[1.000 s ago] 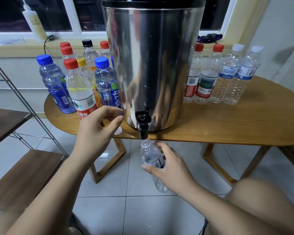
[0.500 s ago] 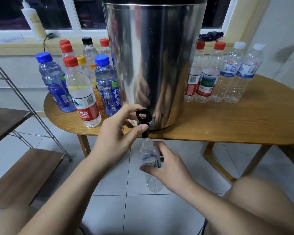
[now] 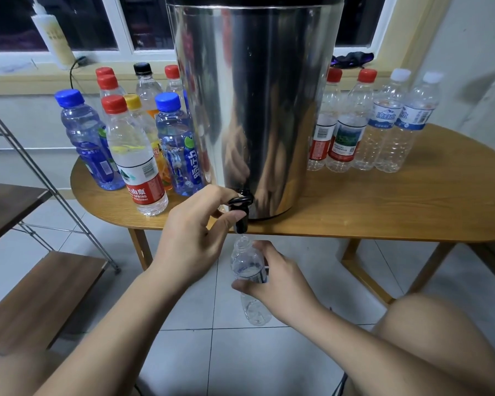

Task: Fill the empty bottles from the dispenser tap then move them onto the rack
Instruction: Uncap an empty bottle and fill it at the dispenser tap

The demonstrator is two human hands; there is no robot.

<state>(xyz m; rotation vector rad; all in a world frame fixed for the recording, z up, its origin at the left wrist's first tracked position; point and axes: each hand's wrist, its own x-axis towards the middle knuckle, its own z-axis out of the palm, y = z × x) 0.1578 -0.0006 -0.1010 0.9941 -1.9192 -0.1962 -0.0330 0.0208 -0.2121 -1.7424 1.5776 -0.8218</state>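
Note:
A tall steel dispenser (image 3: 255,104) stands on the wooden table (image 3: 383,207), its black tap (image 3: 240,212) over the table's front edge. My left hand (image 3: 192,238) pinches the tap lever between thumb and fingers. Below the spout, my right hand (image 3: 277,284) grips an uncapped clear bottle (image 3: 247,270), held upright with its mouth right under the spout. Several capped bottles (image 3: 137,150) stand left of the dispenser, and several clear ones (image 3: 383,124) stand to its right. The wooden rack shelves (image 3: 40,295) are at the left.
The rack's metal frame (image 3: 40,178) slants past the table's left end. A white pump bottle (image 3: 52,35) and a dark cloth (image 3: 352,58) sit on the window sill behind. My knee (image 3: 440,338) is at the lower right, over the tiled floor.
My left hand moved right from the table edge to the tap and took hold of the lever. The bottle stayed under the spout in my right hand.

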